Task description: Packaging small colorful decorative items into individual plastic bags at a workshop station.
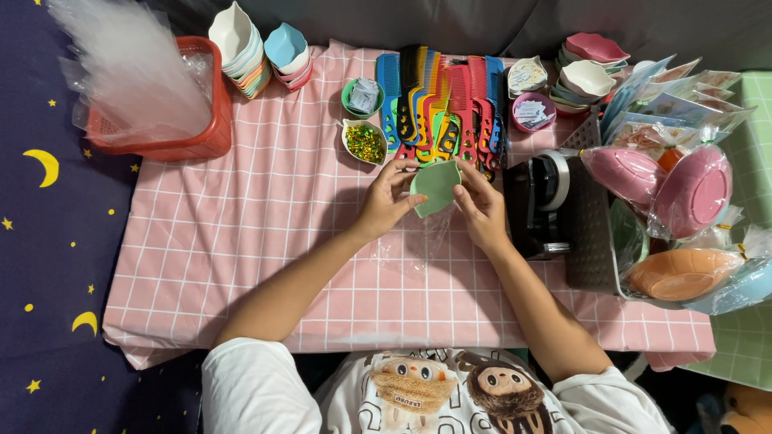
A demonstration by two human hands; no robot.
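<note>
The small green leaf-shaped dish (436,185) is held up just above the pink checked cloth (265,241) on the desk, pinched between both hands at its 2 opposite edges. The left hand (388,201) has its fingers curled closed on the dish's left rim; the right hand (480,207) does the same on the right rim, thumb toward the front. A clear plastic bag (426,237) hangs or lies just below the dish (it is hard to say whether it already wraps part of it).

The dish looks like thin moulded plastic — light, stiff, with a smooth and probably somewhat slippery surface. It is not likely to be fragile, though the pointed scalloped edge could snag a thin film. The rim seems the sensible place to take hold, as it offers a lip for the fingertips; the bag, by contrast, is limp and would need to be spread open by its mouth.

Just behind the dish lies a row of coloured combs (441,100), with a small dish of glittering bits (365,142) to its left. Further out stand stacks of pastel dishes (241,48), a red basket (205,120) of clear bags, a black tape dispenser (537,201) and a grey bin (591,241) of wrapped dishes — all well apart from the hands.
</note>
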